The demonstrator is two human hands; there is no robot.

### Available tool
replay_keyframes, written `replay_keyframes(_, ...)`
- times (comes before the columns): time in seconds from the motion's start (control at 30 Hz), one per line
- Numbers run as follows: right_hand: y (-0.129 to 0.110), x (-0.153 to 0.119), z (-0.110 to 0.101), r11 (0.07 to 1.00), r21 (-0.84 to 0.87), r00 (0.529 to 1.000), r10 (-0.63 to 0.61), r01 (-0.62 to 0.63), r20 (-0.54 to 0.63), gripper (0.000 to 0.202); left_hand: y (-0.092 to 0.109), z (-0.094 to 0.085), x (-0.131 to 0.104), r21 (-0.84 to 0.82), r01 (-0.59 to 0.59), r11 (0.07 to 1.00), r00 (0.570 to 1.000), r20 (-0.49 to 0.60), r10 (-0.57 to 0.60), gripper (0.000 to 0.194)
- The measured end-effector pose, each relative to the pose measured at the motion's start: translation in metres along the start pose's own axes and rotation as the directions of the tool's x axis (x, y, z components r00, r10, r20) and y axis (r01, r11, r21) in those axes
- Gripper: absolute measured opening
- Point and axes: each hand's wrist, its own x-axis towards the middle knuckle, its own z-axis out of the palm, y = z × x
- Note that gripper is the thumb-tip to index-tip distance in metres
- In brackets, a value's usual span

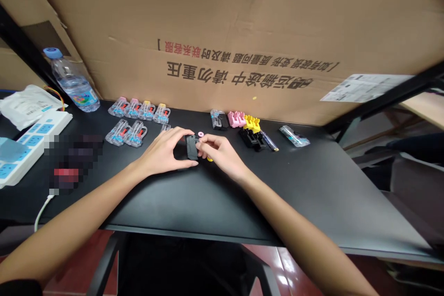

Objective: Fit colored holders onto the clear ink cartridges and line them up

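My left hand [165, 151] is curved round a small flat black plastic part [192, 149], its index finger at the far end and its thumb at the near end. From the other side, my right hand [222, 153] has thumb and fingers pinched together against the face of that part. Whatever lies between those fingertips is hidden. A small pink ring [200, 134] rests just beyond the right fingers, and a yellow piece [209, 159] shows partly beneath them. One clear plastic piece [165, 127] sticks out behind my left hand.
Several clear plastic assemblies [136, 133] stand in rows at the left. Pink [237, 119], yellow [251, 124] and black [250, 138] parts lie at the back right, near a clear packet [294, 136]. A bottle [77, 82] and power strip [34, 141] occupy the far left. Cardboard [222, 23] walls the back.
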Motion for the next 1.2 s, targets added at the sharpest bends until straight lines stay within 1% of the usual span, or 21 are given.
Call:
replay_keyframes(0.07, 0.004, 0.0, -0.004, 1.0, -0.024, 0.999, -0.018, 0.017, -0.034, 0.03, -0.003, -0.001, 0.0, 0.028, 0.002, 1.0, 1.0, 0.01, -0.002, 0.069)
replay_keyframes(0.13, 0.009, -0.002, -0.015, 0.995, -0.083, 0.991, -0.062, 0.052, -0.117, 0.03, -0.006, -0.002, 0.0, 0.072, 0.001, 0.997, 0.999, 0.033, -0.003, 0.069)
replay_keyframes(0.2, 0.015, -0.003, -0.028, 0.977, -0.196, 0.974, -0.122, 0.084, -0.19, 0.027, -0.007, -0.002, 0.0, 0.11, -0.008, 0.994, 0.998, 0.061, 0.001, 0.069)
replay_keyframes(0.23, 0.018, -0.003, -0.034, 0.957, -0.275, 0.97, -0.149, 0.093, -0.191, 0.024, -0.008, -0.002, 0.0, 0.125, -0.015, 0.992, 0.997, 0.072, 0.006, 0.069)
replay_keyframes(0.3, 0.024, -0.004, -0.043, 0.902, -0.414, 0.972, -0.196, 0.125, -0.133, 0.02, -0.009, -0.003, 0.0, 0.15, -0.042, 0.988, 0.995, 0.091, 0.028, 0.07)
replay_keyframes(0.37, 0.029, -0.005, -0.044, 0.84, -0.504, 0.965, -0.259, 0.2, -0.049, 0.017, -0.01, -0.006, 0.0, 0.173, -0.074, 0.982, 0.993, 0.104, 0.057, 0.07)
replay_keyframes(0.47, 0.031, -0.01, -0.034, 0.723, -0.595, 0.927, -0.355, 0.352, 0.118, 0.018, -0.012, -0.012, 0.0, 0.206, -0.091, 0.974, 0.993, 0.099, 0.072, 0.071)
replay_keyframes(0.53, 0.029, -0.014, -0.027, 0.634, -0.646, 0.9, -0.369, 0.426, 0.232, 0.023, -0.014, -0.014, 0.0, 0.225, -0.077, 0.971, 0.995, 0.083, 0.06, 0.071)
replay_keyframes(0.6, 0.026, -0.017, -0.023, 0.569, -0.679, 0.883, -0.359, 0.463, 0.301, 0.025, -0.016, -0.015, 0.0, 0.232, -0.073, 0.97, 0.995, 0.078, 0.056, 0.071)
replay_keyframes(0.67, 0.022, -0.019, -0.024, 0.541, -0.697, 0.88, -0.347, 0.47, 0.324, 0.025, -0.017, -0.015, 0.0, 0.23, -0.074, 0.97, 0.995, 0.082, 0.057, 0.07)
replay_keyframes(0.8, 0.019, -0.018, -0.034, 0.538, -0.709, 0.888, -0.335, 0.455, 0.315, 0.022, -0.017, -0.012, 0.0, 0.208, -0.067, 0.976, 0.994, 0.098, 0.047, 0.07)
replay_keyframes(0.93, 0.021, -0.014, -0.038, 0.553, -0.727, 0.902, -0.369, 0.407, 0.224, 0.023, -0.015, -0.011, -0.001, 0.192, -0.073, 0.979, 0.992, 0.116, 0.051, 0.07)
replay_keyframes(1.03, 0.026, -0.013, -0.036, 0.509, -0.775, 0.899, -0.402, 0.375, 0.171, 0.026, -0.014, -0.012, -0.001, 0.196, -0.093, 0.976, 0.988, 0.137, 0.067, 0.07)
replay_keyframes(1.13, 0.032, -0.012, -0.032, 0.454, -0.802, 0.894, -0.398, 0.388, 0.207, 0.027, -0.014, -0.012, -0.001, 0.195, -0.095, 0.976, 0.988, 0.141, 0.067, 0.07)
replay_keyframes(1.2, 0.034, -0.013, -0.03, 0.449, -0.795, 0.892, -0.383, 0.407, 0.241, 0.026, -0.014, -0.012, -0.001, 0.191, -0.085, 0.978, 0.989, 0.137, 0.06, 0.07)
